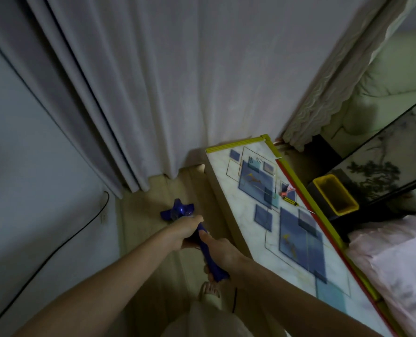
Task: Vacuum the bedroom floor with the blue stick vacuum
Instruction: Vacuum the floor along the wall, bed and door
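Dim bedroom corner, seen from above. Low in the centre of the frame, blue stick vacuum (208, 249): glossy blue plastic, slim handle running up toward a winged, cross-shaped head at centre-left on the pale wood-plank floor (153, 229). Left hand (186, 233) wrapped round the vacuum's upper shaft, fingers curled closed over it; right hand (222, 256) gripping the handle just below, fingers curled under and thumb lying along the top. Both bare forearms reaching in from the bottom edge. Filling the top of the frame, heavy grey curtain (153, 81) in soft vertical folds, hem touching the floor. At left, smooth pale wall (32, 166) with a thin black cable (63, 242) draped down across it. Right of the hands, long flat board (287, 215) with a marbled white surface printed with blue rectangles and thin gold outlines, edged in yellow and red strips; a small screwdriver (291, 200) with a yellow-and-black handle resting on it. Further right, rectangular yellow bin (335, 194), a dark-framed panel (382, 164) with ink-style tree painting, and quilted pale pink bedding (396, 259) at lower right. No readable writing or brand marks anywhere.
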Motion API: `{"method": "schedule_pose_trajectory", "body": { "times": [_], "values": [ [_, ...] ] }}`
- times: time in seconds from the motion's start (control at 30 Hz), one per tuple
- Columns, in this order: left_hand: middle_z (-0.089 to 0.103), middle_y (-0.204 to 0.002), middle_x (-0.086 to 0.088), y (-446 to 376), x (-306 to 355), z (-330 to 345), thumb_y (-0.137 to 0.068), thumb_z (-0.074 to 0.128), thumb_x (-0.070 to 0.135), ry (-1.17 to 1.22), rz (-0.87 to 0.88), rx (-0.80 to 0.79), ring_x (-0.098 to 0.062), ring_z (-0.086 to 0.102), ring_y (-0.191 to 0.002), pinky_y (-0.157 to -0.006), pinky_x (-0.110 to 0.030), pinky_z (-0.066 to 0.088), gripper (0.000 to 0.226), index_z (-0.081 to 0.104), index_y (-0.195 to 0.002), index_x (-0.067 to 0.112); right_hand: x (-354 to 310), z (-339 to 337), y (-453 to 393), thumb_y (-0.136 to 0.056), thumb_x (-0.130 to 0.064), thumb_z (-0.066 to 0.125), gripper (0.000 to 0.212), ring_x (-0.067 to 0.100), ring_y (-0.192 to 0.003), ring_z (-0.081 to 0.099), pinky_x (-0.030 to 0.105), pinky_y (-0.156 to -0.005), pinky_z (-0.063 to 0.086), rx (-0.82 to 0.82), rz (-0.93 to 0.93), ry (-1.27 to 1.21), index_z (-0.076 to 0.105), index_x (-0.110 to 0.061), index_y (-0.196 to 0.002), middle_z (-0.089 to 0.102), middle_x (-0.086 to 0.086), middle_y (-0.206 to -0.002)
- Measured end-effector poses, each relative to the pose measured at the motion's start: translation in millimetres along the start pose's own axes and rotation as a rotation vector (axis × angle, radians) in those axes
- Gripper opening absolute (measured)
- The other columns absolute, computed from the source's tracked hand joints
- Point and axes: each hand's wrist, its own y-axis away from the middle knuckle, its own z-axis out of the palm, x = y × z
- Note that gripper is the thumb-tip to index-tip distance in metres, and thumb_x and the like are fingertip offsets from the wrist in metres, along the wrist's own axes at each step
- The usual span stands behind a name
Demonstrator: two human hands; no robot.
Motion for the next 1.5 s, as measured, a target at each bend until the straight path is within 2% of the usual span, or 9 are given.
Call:
{"method": "schedule_pose_trajectory", "body": {
  "times": [0.17, 0.27, 0.4, 0.53, 0.7, 0.97, 1.17, 1.37, 1.5],
  "values": [
    [0.062, -0.091, -0.015, 23.4, -35.2, -5.9, -0.095, 0.057, 0.024, 0.085, -0.045, -0.027, -0.025, 0.064, -0.077, -0.06, -0.034, 0.054, 0.028, 0.056, -0.111, 0.002, 18.0, 10.9, 34.8, -0.1, -0.053, 0.037, 0.049, 0.011, -0.044, 0.055, 0.021, -0.043, 0.047, -0.029, -0.002, 0.033, 0.051, -0.006, -0.099, 0.058, 0.004, -0.064],
    [0.062, -0.091, -0.017, 33.4, -40.7, -1.5, -0.095, 0.057, 0.022, 0.12, -0.05, -0.053, -0.026, 0.064, -0.079, -0.061, -0.034, 0.055, 0.021, 0.055, -0.101, 0.001, 24.7, 9.6, 42.5, -0.1, -0.052, 0.039, 0.048, 0.01, -0.037, 0.053, 0.019, -0.04, 0.044, 0.003, -0.008, 0.056, 0.052, -0.007, -0.093, 0.058, 0.003, -0.058],
    [0.062, -0.094, -0.016, 30.6, -44.5, 5.6, -0.096, 0.056, 0.022, 0.079, -0.047, -0.098, -0.025, 0.064, -0.083, -0.061, -0.034, 0.056, 0.022, 0.056, -0.107, 0.003, 36.3, 8.4, 35.1, -0.101, -0.051, 0.036, 0.048, 0.003, -0.034, 0.051, 0.014, -0.039, 0.04, 0.068, -0.053, 0.144, 0.053, -0.009, -0.088, 0.057, 0.002, -0.063],
    [0.064, -0.092, -0.015, 17.4, -49.5, 0.1, -0.096, 0.056, 0.022, 0.105, -0.062, -0.051, -0.025, 0.065, -0.082, -0.061, -0.033, 0.057, 0.026, 0.055, -0.114, 0.004, 46.8, 20.3, 9.5, -0.1, -0.054, 0.035, 0.051, 0.004, -0.041, 0.052, 0.017, -0.047, 0.044, 0.051, -0.037, 0.148, 0.053, -0.007, -0.091, 0.057, 0.001, -0.068],
    [0.066, -0.079, -0.012, -15.2, -28.8, -24.6, -0.095, 0.057, 0.027, 0.214, -0.047, 0.027, -0.022, 0.064, -0.072, -0.061, -0.032, 0.054, 0.024, 0.062, -0.095, 0.003, 16.9, 30.0, -34.9, -0.099, -0.056, 0.035, 0.05, 0.011, -0.053, 0.053, 0.023, -0.056, 0.047, 0.025, -0.072, 0.128, 0.053, -0.012, -0.084, 0.058, 0.003, -0.071],
    [0.066, -0.08, -0.01, -73.3, 29.7, -45.5, -0.095, 0.057, 0.033, 0.265, 0.052, 0.083, -0.02, 0.064, -0.07, -0.06, -0.03, 0.053, 0.032, 0.062, -0.099, 0.002, -45.2, 14.0, -108.2, -0.097, -0.06, 0.035, 0.053, 0.014, -0.052, 0.055, 0.027, -0.055, 0.049, 0.02, -0.07, 0.171, 0.051, -0.011, -0.084, 0.058, 0.006, -0.072],
    [0.067, -0.084, -0.012, -106.4, 48.5, -47.6, -0.096, 0.057, 0.031, 0.271, 0.079, 0.119, -0.024, 0.065, -0.079, -0.089, -0.041, 0.055, 0.026, 0.058, -0.094, 0.005, -59.8, 3.3, -138.2, -0.096, -0.061, 0.036, 0.054, 0.014, -0.051, 0.053, 0.028, -0.056, 0.047, -0.001, -0.059, 0.179, 0.05, -0.011, -0.081, 0.056, 0.005, -0.069],
    [0.068, -0.089, -0.016, -101.7, 47.8, -44.4, -0.09, 0.055, 0.023, 0.252, 0.062, 0.092, -0.026, 0.066, -0.083, -0.078, -0.036, 0.057, 0.021, 0.061, -0.093, 0.003, -62.5, 0.2, -117.5, -0.098, -0.059, 0.034, 0.054, 0.012, -0.046, 0.053, 0.024, -0.048, 0.048, -0.018, -0.087, 0.2, 0.05, -0.01, -0.084, 0.057, 0.004, -0.066],
    [0.066, -0.076, -0.012, -80.7, 38.7, -37.7, -0.086, 0.059, 0.021, 0.335, 0.05, 0.015, -0.024, 0.064, -0.078, -0.075, -0.036, 0.055, 0.017, 0.062, -0.089, 0.005, -63.7, -4.8, -77.4, -0.1, -0.054, 0.034, 0.052, 0.011, -0.043, 0.052, 0.022, -0.044, 0.046, 0.003, -0.097, 0.209, 0.051, -0.008, -0.084, 0.056, 0.004, -0.063]
  ]
}}
